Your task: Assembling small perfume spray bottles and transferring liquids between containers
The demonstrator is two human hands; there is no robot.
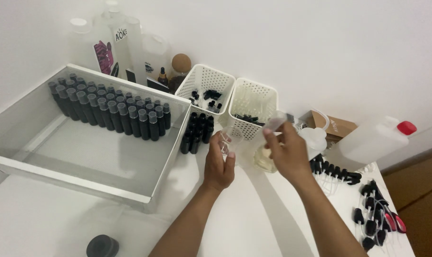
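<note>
Left hand (219, 164) clamps the clear cup (232, 138); right hand (286, 152) pinches the vial (276, 123). Keep cup level, tilt slowly.

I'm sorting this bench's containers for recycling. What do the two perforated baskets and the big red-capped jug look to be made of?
Two perforated baskets: most likely moulded plastic, white and matte, judging by the even rows of small holes and thin, rounded rims.
Red-capped jug: probably translucent plastic, milky and slightly glossy, with soft moulded edges; its cap looks like opaque red plastic.
</note>
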